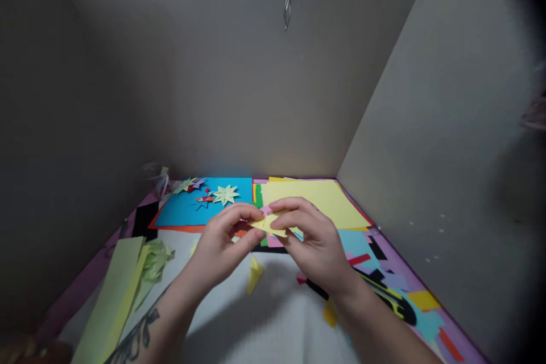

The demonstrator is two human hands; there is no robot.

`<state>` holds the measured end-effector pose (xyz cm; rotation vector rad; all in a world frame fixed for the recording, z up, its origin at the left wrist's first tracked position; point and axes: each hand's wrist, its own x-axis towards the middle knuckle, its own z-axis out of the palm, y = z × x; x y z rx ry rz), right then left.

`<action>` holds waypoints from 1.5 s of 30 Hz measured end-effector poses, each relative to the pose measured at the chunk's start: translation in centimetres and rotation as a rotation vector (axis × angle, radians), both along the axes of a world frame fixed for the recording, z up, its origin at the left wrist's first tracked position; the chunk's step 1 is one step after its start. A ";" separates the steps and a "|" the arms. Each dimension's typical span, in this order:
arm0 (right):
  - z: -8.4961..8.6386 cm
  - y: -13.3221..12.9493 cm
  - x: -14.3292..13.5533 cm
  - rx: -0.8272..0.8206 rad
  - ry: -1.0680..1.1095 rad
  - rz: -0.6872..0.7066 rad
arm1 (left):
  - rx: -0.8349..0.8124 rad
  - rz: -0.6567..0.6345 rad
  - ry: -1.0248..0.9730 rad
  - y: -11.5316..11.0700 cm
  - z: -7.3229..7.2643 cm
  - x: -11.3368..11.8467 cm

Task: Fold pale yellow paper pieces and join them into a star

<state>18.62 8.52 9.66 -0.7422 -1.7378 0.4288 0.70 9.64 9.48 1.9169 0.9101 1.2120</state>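
Between my two hands is a small folded piece of yellow paper (268, 224), held up over the table. My left hand (228, 239) pinches its left tip between thumb and fingers. On the other side, my right hand (313, 239) grips the right part, its fingers covering some of the folds. Below them, a small folded yellow paper piece (255, 276) lies on the white surface (239, 324). Pale yellow paper strips (113, 296) and crumpled light green paper (154, 264) lie beside my left forearm.
At the back left, a blue sheet (179, 213) carries several paper stars, including a pale one (226, 194). Large yellow sheets (333, 202) lie at the back right. Scissors with black and yellow handles (394, 302) lie among coloured scraps on the right. Walls enclose the table's back and sides.
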 end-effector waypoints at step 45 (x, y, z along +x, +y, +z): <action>-1.1 -0.3 -2.4 -0.365 0.476 -0.098 | -0.408 0.174 -0.571 0.0 -0.8 1.8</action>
